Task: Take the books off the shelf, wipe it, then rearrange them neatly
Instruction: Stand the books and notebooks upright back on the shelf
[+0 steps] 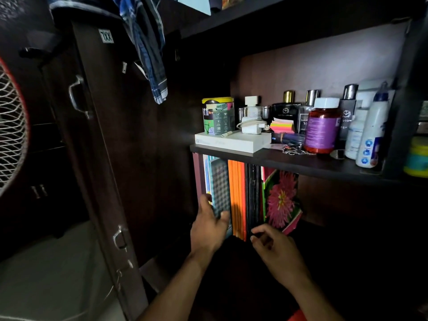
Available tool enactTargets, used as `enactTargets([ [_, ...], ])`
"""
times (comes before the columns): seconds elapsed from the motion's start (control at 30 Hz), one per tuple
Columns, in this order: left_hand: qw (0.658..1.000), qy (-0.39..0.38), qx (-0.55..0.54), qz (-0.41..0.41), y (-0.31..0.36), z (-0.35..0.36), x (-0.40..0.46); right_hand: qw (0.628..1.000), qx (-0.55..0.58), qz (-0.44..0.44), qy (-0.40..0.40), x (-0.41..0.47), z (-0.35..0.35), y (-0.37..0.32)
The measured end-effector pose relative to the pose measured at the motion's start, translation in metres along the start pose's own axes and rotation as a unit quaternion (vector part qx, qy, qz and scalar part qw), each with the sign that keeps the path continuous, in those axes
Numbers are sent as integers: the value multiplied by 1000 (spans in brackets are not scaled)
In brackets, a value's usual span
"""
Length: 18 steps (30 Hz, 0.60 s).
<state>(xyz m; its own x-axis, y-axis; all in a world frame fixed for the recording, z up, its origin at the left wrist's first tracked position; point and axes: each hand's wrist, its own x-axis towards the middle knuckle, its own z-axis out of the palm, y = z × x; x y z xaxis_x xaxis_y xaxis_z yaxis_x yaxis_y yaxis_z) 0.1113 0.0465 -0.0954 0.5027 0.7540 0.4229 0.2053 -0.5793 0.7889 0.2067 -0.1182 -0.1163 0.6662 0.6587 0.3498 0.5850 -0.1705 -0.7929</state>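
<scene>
Looking down into a dark wooden cupboard, we take the upper shelf board (289, 159) as our landmark. Directly beneath its left end the books (245, 198) stand upright in a row in the lower compartment: a checked blue-grey book (220, 186) near the left, orange spines (237, 195) beside it, then thin dark spines (253, 193), and at the right end a book with a pink flower cover (281, 200), which leans against the row.

Our left hand (209, 228) reaches up below the board's left end. Its thumb lies across the lower face of the checked book and its fingers go behind that book's left edge, so it grips the book. Our right hand (275, 249) sits lower, in front of the foot of the dark spines and the flower cover. Its fingers are loosely curled with the tips near the books, but we cannot tell whether they touch or hold anything.

On top of the board rest a white box (231, 142) at its left end, with a patterned tin (218, 115) and a white charger (251, 126) on it. Further right along the board stand a pad of neon sticky notes (282, 126), dark perfume bottles (287, 110), a red jar with a purple label (322, 128) and a white bottle (372, 133).

Left of the board the cupboard door (102, 135) stands open, with blue checked cloth (148, 49) hanging over its top.
</scene>
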Motion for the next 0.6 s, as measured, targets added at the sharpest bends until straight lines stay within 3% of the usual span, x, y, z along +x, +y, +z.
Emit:
enactTargets([
  [0.17,993,94,-29,64,-11,2,-17,1000,-2,1,-10,0,3,0],
  [0.4,998,28,-18,51,-6,17,19,1000,3,0,-14,1,4,4],
  [0.6,997,37,-14,63,-12,23,19,1000,-1,-6,-22,4,7,8],
])
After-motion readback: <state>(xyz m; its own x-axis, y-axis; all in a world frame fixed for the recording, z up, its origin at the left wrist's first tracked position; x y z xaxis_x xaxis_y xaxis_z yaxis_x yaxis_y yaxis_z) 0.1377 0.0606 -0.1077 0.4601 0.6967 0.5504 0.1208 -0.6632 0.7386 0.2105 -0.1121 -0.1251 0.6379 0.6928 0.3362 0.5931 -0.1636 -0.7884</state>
